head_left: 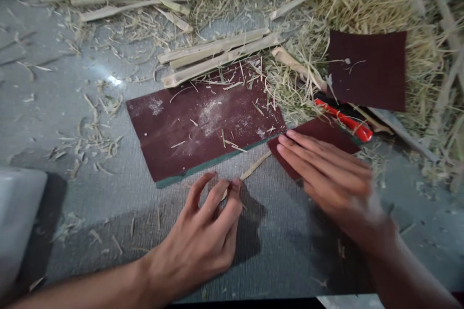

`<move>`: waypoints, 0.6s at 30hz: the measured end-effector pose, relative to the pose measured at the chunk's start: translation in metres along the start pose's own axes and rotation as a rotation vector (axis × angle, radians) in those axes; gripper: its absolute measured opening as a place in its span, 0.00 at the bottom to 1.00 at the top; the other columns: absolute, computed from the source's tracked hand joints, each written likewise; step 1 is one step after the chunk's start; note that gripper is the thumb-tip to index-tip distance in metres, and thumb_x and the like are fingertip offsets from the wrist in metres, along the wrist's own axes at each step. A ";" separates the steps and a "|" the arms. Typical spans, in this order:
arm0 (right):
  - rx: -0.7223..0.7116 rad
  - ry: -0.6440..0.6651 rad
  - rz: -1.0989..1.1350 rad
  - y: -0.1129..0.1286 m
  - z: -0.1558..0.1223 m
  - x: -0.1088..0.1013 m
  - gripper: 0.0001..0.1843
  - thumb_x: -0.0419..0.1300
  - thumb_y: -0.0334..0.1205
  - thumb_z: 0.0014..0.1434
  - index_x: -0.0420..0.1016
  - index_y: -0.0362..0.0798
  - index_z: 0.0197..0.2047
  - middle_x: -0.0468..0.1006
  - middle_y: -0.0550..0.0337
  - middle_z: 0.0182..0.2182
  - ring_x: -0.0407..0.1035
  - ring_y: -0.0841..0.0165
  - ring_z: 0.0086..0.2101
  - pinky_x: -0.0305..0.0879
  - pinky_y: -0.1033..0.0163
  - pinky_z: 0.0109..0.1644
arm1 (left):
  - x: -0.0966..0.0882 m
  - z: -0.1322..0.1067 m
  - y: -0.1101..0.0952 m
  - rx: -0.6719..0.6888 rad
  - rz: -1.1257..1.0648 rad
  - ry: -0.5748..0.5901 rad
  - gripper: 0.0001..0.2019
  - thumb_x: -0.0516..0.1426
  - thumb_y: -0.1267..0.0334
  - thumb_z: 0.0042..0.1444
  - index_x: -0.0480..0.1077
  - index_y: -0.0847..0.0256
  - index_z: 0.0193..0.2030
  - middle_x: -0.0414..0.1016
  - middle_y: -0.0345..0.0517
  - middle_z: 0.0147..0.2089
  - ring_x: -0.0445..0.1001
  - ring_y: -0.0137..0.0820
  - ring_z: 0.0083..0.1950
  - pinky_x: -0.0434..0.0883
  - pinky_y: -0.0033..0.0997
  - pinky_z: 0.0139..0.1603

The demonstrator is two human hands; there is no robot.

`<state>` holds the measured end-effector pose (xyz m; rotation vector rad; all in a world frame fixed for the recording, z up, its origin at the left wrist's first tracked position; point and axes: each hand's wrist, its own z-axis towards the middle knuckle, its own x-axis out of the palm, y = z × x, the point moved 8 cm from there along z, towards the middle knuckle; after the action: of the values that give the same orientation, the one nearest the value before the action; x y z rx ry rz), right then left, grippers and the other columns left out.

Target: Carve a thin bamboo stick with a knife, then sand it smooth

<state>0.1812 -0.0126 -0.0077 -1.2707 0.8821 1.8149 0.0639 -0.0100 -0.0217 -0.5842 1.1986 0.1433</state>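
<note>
My left hand (212, 231) is closed in a pinch on a thin pale strip of wood or bamboo (255, 165). The strip's far end runs under a small dark red sheet of sandpaper (326, 130) with a green backing. On that sheet my right hand (329, 174) lies flat with fingers stretched out; its thumb is hidden. Just beyond my left hand is a larger sandpaper sheet (203, 130), marked with pale dust and shavings. Several split stalk pieces (221, 53) rest along its far edge.
A third sandpaper piece (368, 70) lies on the straw-like shavings (348, 5) at the back right. Near it is a red-handled tool (344, 119), partly covered. More stalk strips (134, 0) lie at the back left. A white object (21, 217) stands at the left edge of the grey table (108, 193).
</note>
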 end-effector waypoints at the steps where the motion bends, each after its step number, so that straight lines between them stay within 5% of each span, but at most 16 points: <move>1: -0.002 -0.002 -0.025 0.001 0.000 0.000 0.19 0.52 0.22 0.58 0.68 0.32 0.53 0.72 0.43 0.50 0.65 0.57 0.53 0.68 0.52 0.55 | 0.000 0.000 0.000 0.002 -0.002 -0.001 0.13 0.48 0.77 0.58 0.69 0.75 0.47 0.74 0.51 0.44 0.67 0.40 0.49 0.66 0.48 0.55; 5: -0.145 0.071 0.057 0.014 -0.001 0.004 0.18 0.45 0.23 0.60 0.70 0.30 0.49 0.72 0.42 0.50 0.64 0.57 0.54 0.69 0.55 0.54 | -0.001 0.000 -0.001 0.010 -0.021 -0.007 0.14 0.47 0.79 0.57 0.70 0.74 0.45 0.74 0.50 0.41 0.68 0.39 0.48 0.66 0.48 0.57; 9: 0.026 0.014 -0.021 -0.002 -0.002 -0.001 0.20 0.52 0.20 0.57 0.68 0.32 0.53 0.72 0.43 0.51 0.65 0.58 0.53 0.68 0.51 0.55 | 0.000 0.000 -0.001 0.010 -0.013 -0.008 0.12 0.49 0.79 0.57 0.70 0.74 0.44 0.74 0.50 0.41 0.68 0.39 0.48 0.65 0.48 0.57; 14: -0.122 0.075 0.010 0.024 0.002 0.004 0.20 0.44 0.22 0.59 0.70 0.30 0.50 0.72 0.42 0.50 0.64 0.57 0.53 0.69 0.56 0.54 | -0.001 0.002 0.000 0.005 -0.023 -0.016 0.13 0.48 0.79 0.57 0.70 0.76 0.44 0.73 0.51 0.40 0.67 0.39 0.48 0.67 0.48 0.56; 18: 0.009 0.049 0.021 0.001 -0.004 -0.003 0.21 0.50 0.20 0.57 0.67 0.33 0.54 0.70 0.44 0.52 0.62 0.59 0.55 0.67 0.53 0.57 | -0.002 0.001 0.000 0.011 -0.020 -0.023 0.12 0.49 0.79 0.56 0.70 0.79 0.45 0.74 0.53 0.41 0.67 0.40 0.48 0.66 0.49 0.56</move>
<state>0.1825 -0.0175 -0.0059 -1.3102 0.9323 1.8004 0.0636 -0.0091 -0.0195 -0.5839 1.1703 0.1260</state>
